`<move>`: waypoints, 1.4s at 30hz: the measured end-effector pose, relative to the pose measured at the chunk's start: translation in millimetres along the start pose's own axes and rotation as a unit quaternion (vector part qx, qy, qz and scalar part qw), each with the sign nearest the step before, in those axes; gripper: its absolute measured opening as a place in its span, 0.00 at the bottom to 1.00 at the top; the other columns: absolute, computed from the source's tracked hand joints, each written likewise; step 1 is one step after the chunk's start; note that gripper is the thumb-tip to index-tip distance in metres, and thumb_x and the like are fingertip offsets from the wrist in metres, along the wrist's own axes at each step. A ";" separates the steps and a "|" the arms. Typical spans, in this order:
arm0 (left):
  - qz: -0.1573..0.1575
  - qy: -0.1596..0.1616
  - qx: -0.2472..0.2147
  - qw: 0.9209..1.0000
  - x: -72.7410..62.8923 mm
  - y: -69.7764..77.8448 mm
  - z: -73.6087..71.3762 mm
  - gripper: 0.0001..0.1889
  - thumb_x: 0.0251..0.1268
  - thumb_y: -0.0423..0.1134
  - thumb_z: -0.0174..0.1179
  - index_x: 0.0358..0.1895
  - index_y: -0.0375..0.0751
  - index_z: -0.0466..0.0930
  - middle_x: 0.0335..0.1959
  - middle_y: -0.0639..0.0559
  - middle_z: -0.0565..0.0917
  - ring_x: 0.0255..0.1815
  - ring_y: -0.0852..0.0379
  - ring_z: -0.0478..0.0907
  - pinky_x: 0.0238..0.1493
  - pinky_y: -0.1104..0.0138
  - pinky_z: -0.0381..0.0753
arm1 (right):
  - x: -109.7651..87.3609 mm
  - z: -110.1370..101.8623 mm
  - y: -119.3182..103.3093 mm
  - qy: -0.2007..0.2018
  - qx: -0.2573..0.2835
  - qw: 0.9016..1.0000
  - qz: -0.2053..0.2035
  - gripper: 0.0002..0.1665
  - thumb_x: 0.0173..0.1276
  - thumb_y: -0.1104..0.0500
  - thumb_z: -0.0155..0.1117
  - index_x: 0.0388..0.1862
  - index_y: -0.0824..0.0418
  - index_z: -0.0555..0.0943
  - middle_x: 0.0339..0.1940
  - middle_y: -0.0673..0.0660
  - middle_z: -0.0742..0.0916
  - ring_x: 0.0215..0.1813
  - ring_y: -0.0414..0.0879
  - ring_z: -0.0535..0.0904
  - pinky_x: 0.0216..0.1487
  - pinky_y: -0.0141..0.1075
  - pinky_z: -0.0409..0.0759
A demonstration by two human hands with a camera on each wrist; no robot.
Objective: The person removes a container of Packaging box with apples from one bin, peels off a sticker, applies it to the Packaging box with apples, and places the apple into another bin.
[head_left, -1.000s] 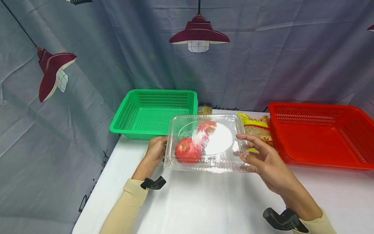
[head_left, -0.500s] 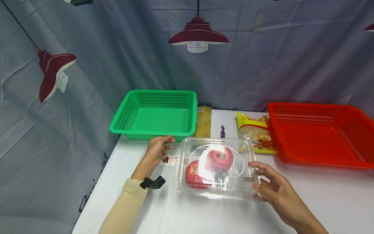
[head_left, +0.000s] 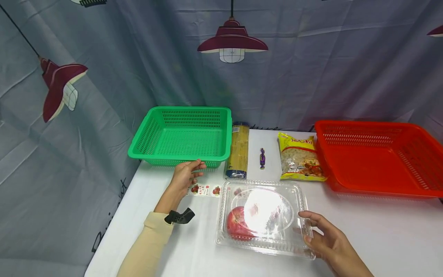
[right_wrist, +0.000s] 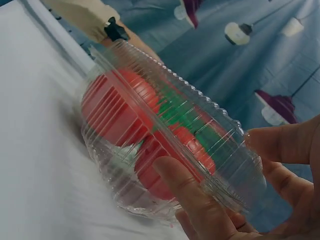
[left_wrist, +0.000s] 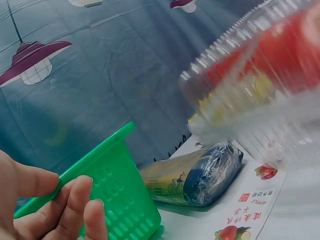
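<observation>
A clear plastic clamshell box [head_left: 264, 240] with red apples [head_left: 238, 223] inside is low over the white table in the head view, its lid down. My right hand [head_left: 328, 242] pinches its right end between thumb and fingers; two apples [right_wrist: 120, 107] show through the wall in the right wrist view. Glare on the lid hides part of the contents. My left hand [head_left: 185, 179] is off the box, fingers loosely bent, just in front of the green basket [head_left: 180, 157]. A label strip [head_left: 204, 190] printed with apples lies between that hand and the box.
Right of the green basket lies a pack of dried noodles [head_left: 238, 152], then a purple-wrapped candy [head_left: 262, 158]. A yellow food bag [head_left: 300, 157] leans by the red basket [head_left: 377, 192] at the right. A grey curtain [head_left: 283, 88] hangs behind the table.
The box has come away from my left hand and moved toward me and slightly right in my right hand. This uncovers the noodle pack, candy and label strip. My left hand has barely moved.
</observation>
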State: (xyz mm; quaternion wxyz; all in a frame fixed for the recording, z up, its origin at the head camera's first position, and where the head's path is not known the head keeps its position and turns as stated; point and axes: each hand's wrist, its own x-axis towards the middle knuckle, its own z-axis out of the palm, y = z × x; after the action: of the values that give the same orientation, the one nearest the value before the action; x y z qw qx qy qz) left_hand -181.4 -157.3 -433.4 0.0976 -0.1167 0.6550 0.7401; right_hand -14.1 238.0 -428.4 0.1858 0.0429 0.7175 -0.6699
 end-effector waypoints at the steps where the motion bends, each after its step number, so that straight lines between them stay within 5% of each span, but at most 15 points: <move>1: 0.000 0.000 0.001 1.000 -0.5 0.5 0.2 0.20 0.74 0.44 0.56 0.54 0.28 0.78 0.37 0.52 0.85 0.31 0.57 0.78 0.25 0.70 0.66 | -0.3 -0.1 2.8 0.000 -0.001 1.000 -0.006 0.34 0.71 0.64 0.60 0.73 0.56 0.63 0.62 0.60 0.66 0.52 0.50 0.80 0.45 0.44 0.83; 13: -0.002 0.002 0.004 1.000 -0.9 1.5 0.7 0.18 0.75 0.44 0.54 0.53 0.31 0.79 0.39 0.51 0.85 0.33 0.57 0.78 0.26 0.68 0.67 | 6.5 -3.2 17.1 0.024 0.006 0.999 0.030 0.32 0.71 0.60 0.61 0.71 0.56 0.65 0.67 0.58 0.64 0.54 0.49 0.76 0.45 0.48 0.82; 24: -0.002 0.013 0.015 1.000 -1.9 1.9 -0.7 0.20 0.74 0.43 0.55 0.55 0.27 0.78 0.37 0.51 0.84 0.33 0.56 0.78 0.26 0.70 0.66 | 7.9 -4.2 14.5 0.023 -0.021 0.999 0.035 0.34 0.68 0.59 0.64 0.71 0.54 0.65 0.55 0.63 0.67 0.47 0.55 0.78 0.43 0.46 0.83; 30: 0.002 0.020 0.023 1.000 -2.7 1.9 1.7 0.20 0.74 0.44 0.54 0.54 0.27 0.78 0.38 0.51 0.84 0.33 0.57 0.78 0.26 0.70 0.67 | 7.2 -5.4 17.8 0.030 -0.101 0.993 -0.043 0.31 0.68 0.62 0.64 0.70 0.57 0.68 0.54 0.60 0.73 0.48 0.50 0.80 0.43 0.38 0.82; 35: 0.007 0.038 0.041 0.998 -3.1 -0.2 6.2 0.20 0.74 0.45 0.54 0.53 0.29 0.80 0.36 0.53 0.85 0.31 0.58 0.79 0.26 0.69 0.68 | 7.8 -6.1 15.3 0.049 -0.191 0.975 -0.097 0.32 0.66 0.63 0.67 0.68 0.57 0.71 0.62 0.52 0.76 0.57 0.45 0.76 0.47 0.34 0.80; 39: 0.012 0.051 0.080 0.995 -4.4 -3.4 9.8 0.21 0.74 0.49 0.53 0.50 0.33 0.82 0.36 0.53 0.87 0.32 0.56 0.80 0.30 0.65 0.70 | 8.3 -6.9 12.5 0.062 -0.214 0.964 -0.143 0.30 0.65 0.63 0.68 0.66 0.56 0.74 0.61 0.47 0.78 0.55 0.32 0.75 0.47 0.30 0.78; 42: 0.028 0.056 0.114 0.992 -5.9 -5.8 9.1 0.23 0.73 0.53 0.53 0.48 0.34 0.84 0.37 0.50 0.87 0.35 0.50 0.82 0.34 0.61 0.73 | 8.4 -7.0 9.4 0.069 -0.215 0.963 -0.144 0.28 0.67 0.61 0.67 0.66 0.55 0.74 0.62 0.48 0.77 0.55 0.31 0.75 0.48 0.29 0.77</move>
State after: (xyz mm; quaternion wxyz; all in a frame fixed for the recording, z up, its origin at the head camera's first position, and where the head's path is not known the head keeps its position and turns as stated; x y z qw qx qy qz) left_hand -174.4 -147.5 -436.1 0.0533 -0.1275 0.7427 0.6552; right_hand -20.4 244.2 -439.8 0.0418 -0.0559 0.8543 -0.5151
